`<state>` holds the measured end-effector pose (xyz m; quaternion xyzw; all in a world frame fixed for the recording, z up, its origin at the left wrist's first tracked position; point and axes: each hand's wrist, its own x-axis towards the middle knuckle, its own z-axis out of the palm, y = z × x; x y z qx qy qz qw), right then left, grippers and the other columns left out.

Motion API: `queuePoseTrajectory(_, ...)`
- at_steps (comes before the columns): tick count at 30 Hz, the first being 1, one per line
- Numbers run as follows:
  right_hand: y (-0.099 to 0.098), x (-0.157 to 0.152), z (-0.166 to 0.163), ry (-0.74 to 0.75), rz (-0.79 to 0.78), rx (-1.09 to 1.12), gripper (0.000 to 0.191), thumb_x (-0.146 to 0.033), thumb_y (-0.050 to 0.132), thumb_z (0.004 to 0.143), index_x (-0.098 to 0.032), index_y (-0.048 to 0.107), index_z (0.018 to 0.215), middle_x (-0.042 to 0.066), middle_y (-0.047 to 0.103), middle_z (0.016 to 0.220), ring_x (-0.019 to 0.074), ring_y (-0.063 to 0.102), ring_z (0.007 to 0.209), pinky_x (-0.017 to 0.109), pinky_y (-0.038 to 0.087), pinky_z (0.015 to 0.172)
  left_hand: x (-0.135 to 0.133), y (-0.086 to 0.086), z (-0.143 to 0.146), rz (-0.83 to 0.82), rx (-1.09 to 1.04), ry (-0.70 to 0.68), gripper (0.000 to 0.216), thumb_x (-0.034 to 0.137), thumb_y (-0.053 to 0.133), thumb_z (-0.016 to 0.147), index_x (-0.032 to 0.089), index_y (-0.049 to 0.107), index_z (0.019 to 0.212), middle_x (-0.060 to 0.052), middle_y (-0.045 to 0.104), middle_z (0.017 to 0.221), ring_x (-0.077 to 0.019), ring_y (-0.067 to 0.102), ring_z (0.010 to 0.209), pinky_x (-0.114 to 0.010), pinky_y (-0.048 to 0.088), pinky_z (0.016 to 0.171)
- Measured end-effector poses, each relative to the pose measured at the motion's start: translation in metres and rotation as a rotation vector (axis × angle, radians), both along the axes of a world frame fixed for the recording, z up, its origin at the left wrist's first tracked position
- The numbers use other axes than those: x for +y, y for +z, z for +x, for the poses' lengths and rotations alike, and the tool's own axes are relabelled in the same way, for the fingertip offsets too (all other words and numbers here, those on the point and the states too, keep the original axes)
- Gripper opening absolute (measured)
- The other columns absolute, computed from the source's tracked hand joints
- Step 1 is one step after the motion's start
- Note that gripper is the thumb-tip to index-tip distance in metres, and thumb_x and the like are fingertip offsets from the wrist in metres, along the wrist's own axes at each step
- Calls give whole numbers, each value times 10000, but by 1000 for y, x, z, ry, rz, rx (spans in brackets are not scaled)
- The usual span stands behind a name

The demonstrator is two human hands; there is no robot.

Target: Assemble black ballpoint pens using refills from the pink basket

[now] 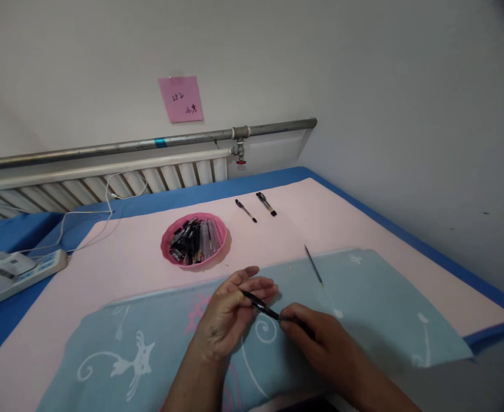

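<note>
A dark pen (pixel 260 305) is held at a slant between my two hands over the blue-grey cloth (pixel 170 326). My left hand (pixel 230 312) pinches its upper end between thumb and fingers, palm turned up, the other fingers loosely curled. Around its lower end my right hand (pixel 316 337) is closed, hiding that end. A thin pen refill (pixel 314 266) lies to the right, partly on the cloth and partly on the pink sheet. Beyond my left hand stands a pink bowl (pixel 165 245) with many black pen parts and clear barrels in it.
Several black-capped pens, such as one clear-barrelled pen (pixel 245 210), lie near the back of the pink sheet (pixel 303 212). At the left is a power strip (pixel 50 264) with white cables. A radiator (pixel 166 176) and a metal pipe (pixel 118 150) run along the wall.
</note>
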<state>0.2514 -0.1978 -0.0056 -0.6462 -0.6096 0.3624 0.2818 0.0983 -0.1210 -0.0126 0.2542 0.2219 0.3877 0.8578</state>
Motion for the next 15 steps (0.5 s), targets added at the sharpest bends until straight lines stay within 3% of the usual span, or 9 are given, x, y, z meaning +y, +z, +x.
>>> queuePoseTrajectory(10,-2,2,-5,-9,32,-14,215,-320,412,823,-215,500,656,-29,478,562,151,462,543,259,327,532,0,0,1,-46,-37,3,441,-44,517,619,91,558,1037,-126,704,919,-255,648,938,-431,412,948)
queuePoseTrajectory(15,-6,2,-8,-10,30,11,216,-338,414,826,-214,522,685,-31,472,567,152,463,550,254,329,529,2,1,8,-231,-15,181,232,276,546,814,93,594,949,-109,664,822,-221,646,829,-401,472,848)
